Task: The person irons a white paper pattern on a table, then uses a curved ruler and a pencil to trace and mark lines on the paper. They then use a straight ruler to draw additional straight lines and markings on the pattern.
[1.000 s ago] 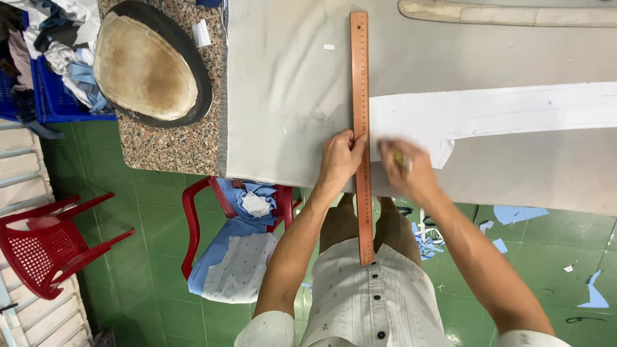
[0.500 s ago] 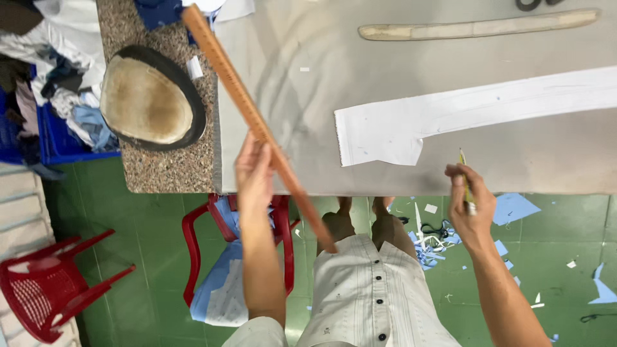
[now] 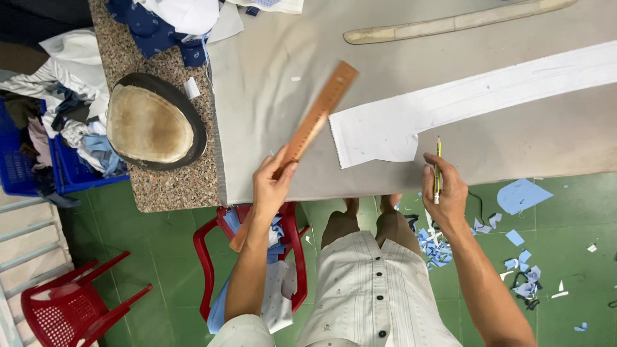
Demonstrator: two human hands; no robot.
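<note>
While gripped, ruler (image 3: 317, 117) slants above left hand (image 3: 272, 186)

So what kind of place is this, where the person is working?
Probably a tailor's or sewing workshop: a white pattern piece lies on the cutting table, fabric scraps litter the floor, and the left hand holds a long ruler.

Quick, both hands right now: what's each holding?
Left hand: closed on the wooden ruler, tilted above the table.
Right hand: closed on a yellow pencil, near the white paper pattern.
</note>
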